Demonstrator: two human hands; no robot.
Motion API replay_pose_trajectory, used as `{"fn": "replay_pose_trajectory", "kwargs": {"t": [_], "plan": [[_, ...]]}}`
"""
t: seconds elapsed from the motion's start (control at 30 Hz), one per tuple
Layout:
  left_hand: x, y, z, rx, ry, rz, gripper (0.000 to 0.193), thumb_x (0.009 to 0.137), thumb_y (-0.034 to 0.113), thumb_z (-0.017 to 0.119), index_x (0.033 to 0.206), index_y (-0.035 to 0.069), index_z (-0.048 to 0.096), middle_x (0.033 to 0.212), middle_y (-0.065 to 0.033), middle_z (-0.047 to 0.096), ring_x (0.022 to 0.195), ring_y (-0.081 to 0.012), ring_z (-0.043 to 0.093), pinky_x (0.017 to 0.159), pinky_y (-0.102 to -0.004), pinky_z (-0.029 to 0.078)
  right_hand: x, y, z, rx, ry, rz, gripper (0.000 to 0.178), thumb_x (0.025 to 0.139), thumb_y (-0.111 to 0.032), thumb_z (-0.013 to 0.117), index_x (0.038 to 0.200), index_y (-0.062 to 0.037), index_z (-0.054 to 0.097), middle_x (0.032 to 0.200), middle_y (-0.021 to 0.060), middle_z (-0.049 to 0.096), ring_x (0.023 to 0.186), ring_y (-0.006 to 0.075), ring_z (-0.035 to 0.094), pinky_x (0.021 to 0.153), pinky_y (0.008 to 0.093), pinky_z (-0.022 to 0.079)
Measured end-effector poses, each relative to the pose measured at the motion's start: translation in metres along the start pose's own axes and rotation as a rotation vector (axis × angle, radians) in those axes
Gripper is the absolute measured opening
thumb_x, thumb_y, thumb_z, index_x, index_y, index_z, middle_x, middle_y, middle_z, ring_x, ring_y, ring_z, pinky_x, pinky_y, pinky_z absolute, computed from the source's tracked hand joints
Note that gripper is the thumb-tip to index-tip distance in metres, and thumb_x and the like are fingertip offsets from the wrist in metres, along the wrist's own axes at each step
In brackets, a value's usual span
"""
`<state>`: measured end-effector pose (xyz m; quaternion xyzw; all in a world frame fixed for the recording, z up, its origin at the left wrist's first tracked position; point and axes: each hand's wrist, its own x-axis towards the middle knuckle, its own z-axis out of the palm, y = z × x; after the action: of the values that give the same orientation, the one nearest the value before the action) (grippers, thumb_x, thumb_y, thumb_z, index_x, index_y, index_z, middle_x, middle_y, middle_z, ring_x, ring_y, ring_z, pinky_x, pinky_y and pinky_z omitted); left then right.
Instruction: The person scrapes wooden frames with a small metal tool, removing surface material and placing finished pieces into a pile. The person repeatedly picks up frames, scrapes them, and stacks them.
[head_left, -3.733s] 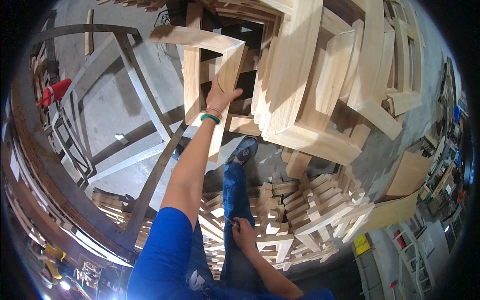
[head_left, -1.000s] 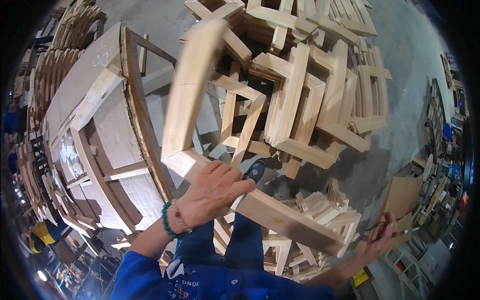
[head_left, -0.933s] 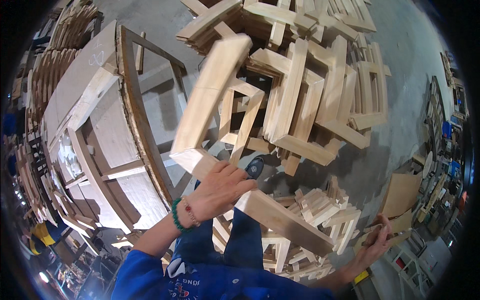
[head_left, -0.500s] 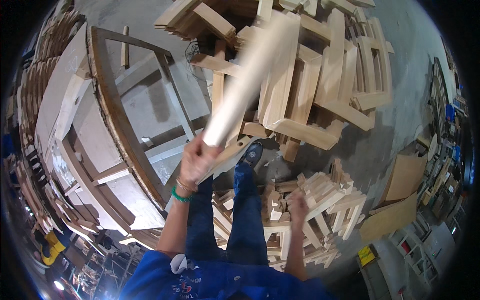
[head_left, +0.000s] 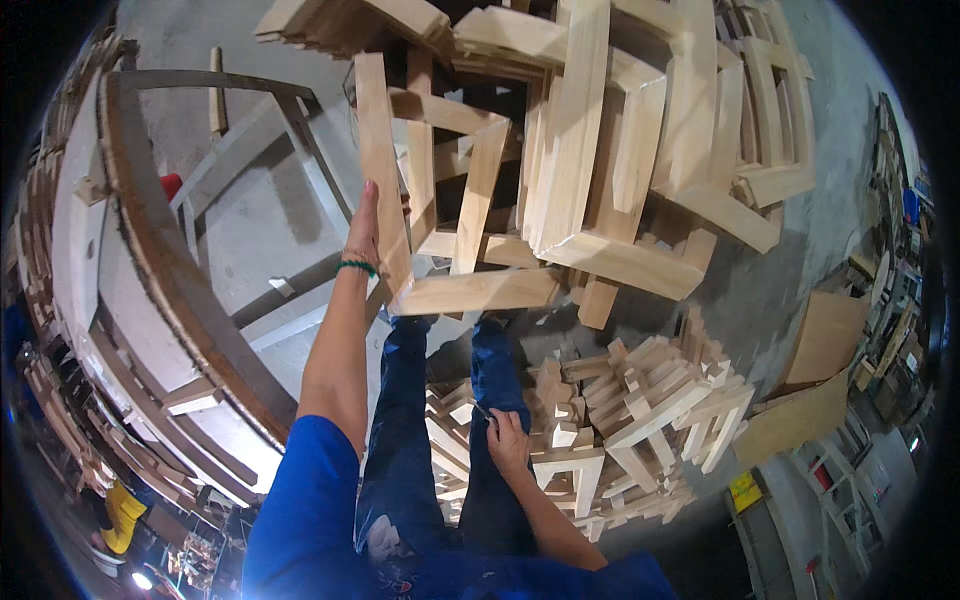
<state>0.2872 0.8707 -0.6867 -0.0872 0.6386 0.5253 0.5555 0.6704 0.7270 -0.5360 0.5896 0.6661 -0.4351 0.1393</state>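
My left hand (head_left: 363, 228) grips the left rail of a pale wooden frame (head_left: 480, 291), with the rail between thumb and fingers. The frame's face is toward me, above my shins, its near rail running across to the right. Just right of it leans a stack of similar wooden frames (head_left: 575, 150), and I cannot tell whether they touch. Over my right thigh, my right hand (head_left: 509, 444) is closed, with a thin, small thing sticking out at the fingertips. What that thing is I cannot make out.
Beside my right leg lies a pile of smaller wooden frames (head_left: 640, 400). A large curved panel with a frame edge (head_left: 165, 260) stands at my left. Cardboard sheets (head_left: 825, 345) lie at the right, near a grey ladder-like frame (head_left: 835, 490).
The wooden frame has swung from a blurred slant to facing me, carried left and up by my left hand. My right hand has moved left, from the small pile to over my thigh.
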Motion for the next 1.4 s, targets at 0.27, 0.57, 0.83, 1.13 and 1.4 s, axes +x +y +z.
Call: {"fn": "replay_pose_trajectory", "kwargs": {"t": [0.27, 0.57, 0.83, 1.13, 1.4], "plan": [[0.093, -0.015, 0.000, 0.058, -0.040, 0.009, 0.065, 0.090, 0.056, 0.051, 0.126, 0.001, 0.050, 0.106, -0.0111, 0.063, 0.090, -0.0201, 0.064, 0.084, -0.0318, 0.052, 0.003, 0.015, 0.024, -0.098, -0.122, 0.021, 0.026, 0.085, -0.021, 0.059, 0.110, -0.0152, 0.061, 0.096, 0.0071, 0.057, 0.078, 0.0283, 0.064, 0.064, 0.0413, 0.053], [0.111, -0.062, 0.003, 0.488, 0.059, 0.264, 0.088, 0.061, 0.035, 0.086, 0.128, -0.001, 0.042, 0.108, -0.0182, 0.063, 0.092, -0.0227, 0.065, 0.073, -0.0327, 0.056, 0.003, 0.014, 0.028, -0.105, -0.164, 0.127, 0.025, 0.083, -0.019, 0.058, 0.108, -0.0170, 0.062, 0.095, 0.0061, 0.059, 0.078, 0.0284, 0.062, 0.064, 0.0413, 0.051], [0.112, -0.062, 0.001, 0.696, 0.167, 0.320, 0.094, 0.060, 0.039, 0.084, 0.134, 0.003, 0.039, 0.116, -0.0170, 0.062, 0.104, -0.0281, 0.061, 0.090, -0.0362, 0.048, 0.007, 0.011, 0.025, -0.136, -0.137, 0.024, 0.025, 0.083, -0.019, 0.060, 0.107, -0.0156, 0.062, 0.092, 0.0066, 0.058, 0.077, 0.0275, 0.062, 0.062, 0.0413, 0.050], [-0.061, -0.002, 0.078, 0.405, 0.284, 0.626, 0.062, 0.084, 0.039, 0.066, 0.131, 0.003, 0.048, 0.127, -0.0221, 0.054, 0.119, -0.0315, 0.052, 0.098, -0.0366, 0.042, 0.009, -0.007, 0.009, -0.164, -0.148, -0.057, 0.026, 0.083, -0.017, 0.058, 0.108, -0.0101, 0.061, 0.098, 0.0142, 0.059, 0.089, 0.0336, 0.060, 0.075, 0.0424, 0.049], [-0.294, 0.174, -0.063, 1.274, 0.700, 0.933, 0.061, 0.077, 0.019, 0.075, 0.131, 0.007, 0.050, 0.136, -0.0155, 0.049, 0.130, -0.0323, 0.042, 0.106, -0.0395, 0.036, 0.018, -0.011, -0.010, -0.234, -0.098, -0.040, 0.028, 0.085, -0.021, 0.055, 0.110, -0.0074, 0.061, 0.104, 0.0153, 0.058, 0.095, 0.0337, 0.059, 0.081, 0.0429, 0.048]]}}
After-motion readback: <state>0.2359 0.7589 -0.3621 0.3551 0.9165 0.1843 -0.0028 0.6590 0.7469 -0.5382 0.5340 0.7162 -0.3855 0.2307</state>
